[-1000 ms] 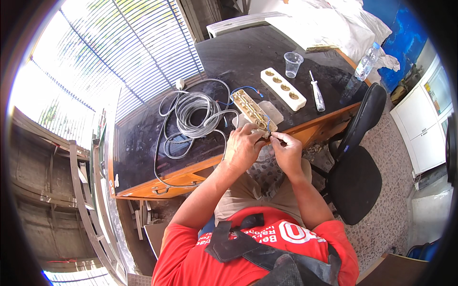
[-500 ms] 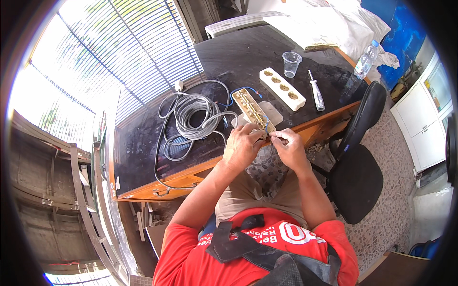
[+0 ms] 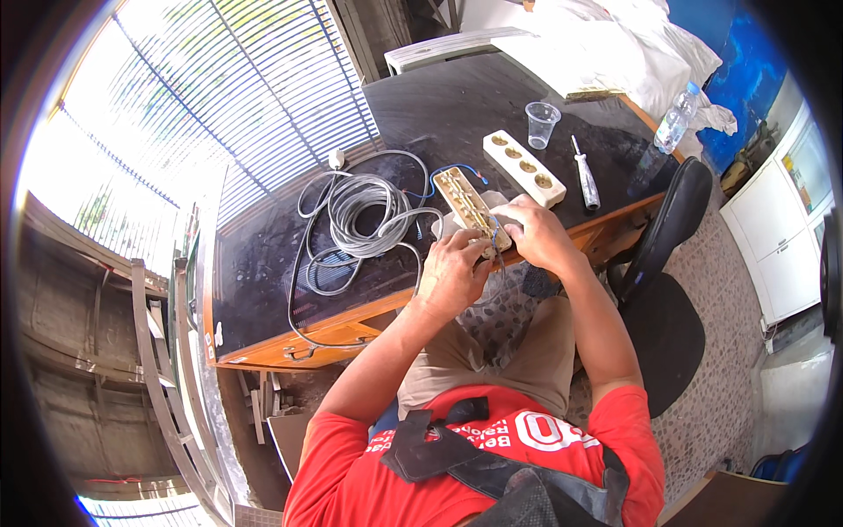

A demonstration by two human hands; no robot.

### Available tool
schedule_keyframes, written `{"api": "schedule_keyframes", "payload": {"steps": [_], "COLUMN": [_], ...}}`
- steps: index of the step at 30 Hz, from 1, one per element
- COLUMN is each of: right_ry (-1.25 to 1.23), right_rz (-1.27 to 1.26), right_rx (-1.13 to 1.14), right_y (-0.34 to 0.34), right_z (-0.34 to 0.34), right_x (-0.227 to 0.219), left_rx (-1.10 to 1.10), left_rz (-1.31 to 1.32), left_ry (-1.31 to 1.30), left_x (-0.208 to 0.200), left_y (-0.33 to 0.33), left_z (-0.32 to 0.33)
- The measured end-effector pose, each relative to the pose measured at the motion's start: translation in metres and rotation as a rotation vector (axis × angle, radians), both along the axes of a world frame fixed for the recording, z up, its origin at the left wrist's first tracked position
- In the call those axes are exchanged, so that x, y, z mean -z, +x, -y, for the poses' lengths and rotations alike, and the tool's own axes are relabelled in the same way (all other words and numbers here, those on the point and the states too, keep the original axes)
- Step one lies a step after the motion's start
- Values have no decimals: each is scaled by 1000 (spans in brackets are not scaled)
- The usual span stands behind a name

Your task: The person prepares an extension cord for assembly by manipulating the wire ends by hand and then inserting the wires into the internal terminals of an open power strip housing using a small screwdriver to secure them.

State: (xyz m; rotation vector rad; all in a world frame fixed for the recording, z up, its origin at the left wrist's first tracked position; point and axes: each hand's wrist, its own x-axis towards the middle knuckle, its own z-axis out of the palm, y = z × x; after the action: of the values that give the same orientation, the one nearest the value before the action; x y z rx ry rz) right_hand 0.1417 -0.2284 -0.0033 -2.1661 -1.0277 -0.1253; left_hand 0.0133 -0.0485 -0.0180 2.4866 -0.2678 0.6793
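The bottom half of a power strip [image 3: 464,200], opened up with brass contact strips and wires showing, lies at the desk's near edge on a pale flat piece. My left hand [image 3: 450,274] is closed at its near end, fingertips gripping around the corner; the grip is partly hidden. A thin blue wire [image 3: 494,235] stands out there. My right hand [image 3: 540,235] is beside the strip's right edge, index finger stretched toward it and thumb apart. Just beyond lies the white top half with round sockets [image 3: 524,167]. A coiled grey cable [image 3: 358,215] spreads to the left.
On the dark desk [image 3: 421,105] are a clear plastic cup [image 3: 542,125], a screwdriver [image 3: 586,178] and a water bottle [image 3: 677,121]. A black chair [image 3: 654,338] is on the right. Slatted blinds [image 3: 237,88] cover the window at left. White sacks [image 3: 615,48] lie at the back.
My right hand has let go at the strip's near end and moved up and right along its edge, fingers loosened. My left hand stays at the near end.
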Motion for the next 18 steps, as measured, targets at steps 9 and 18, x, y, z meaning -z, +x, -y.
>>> {"api": "schedule_keyframes", "payload": {"steps": [9, 18], "right_ry": [-54, -75], "right_rz": [12, -49], "right_rx": [-224, -271], "right_y": [18, 19], "right_z": [-5, 3], "right_x": [-8, -20], "left_rx": [4, -45], "left_rz": [-22, -60], "left_ry": [42, 26], "left_x": [1, -7], "left_y": [0, 3], "left_z": [-3, 6]}}
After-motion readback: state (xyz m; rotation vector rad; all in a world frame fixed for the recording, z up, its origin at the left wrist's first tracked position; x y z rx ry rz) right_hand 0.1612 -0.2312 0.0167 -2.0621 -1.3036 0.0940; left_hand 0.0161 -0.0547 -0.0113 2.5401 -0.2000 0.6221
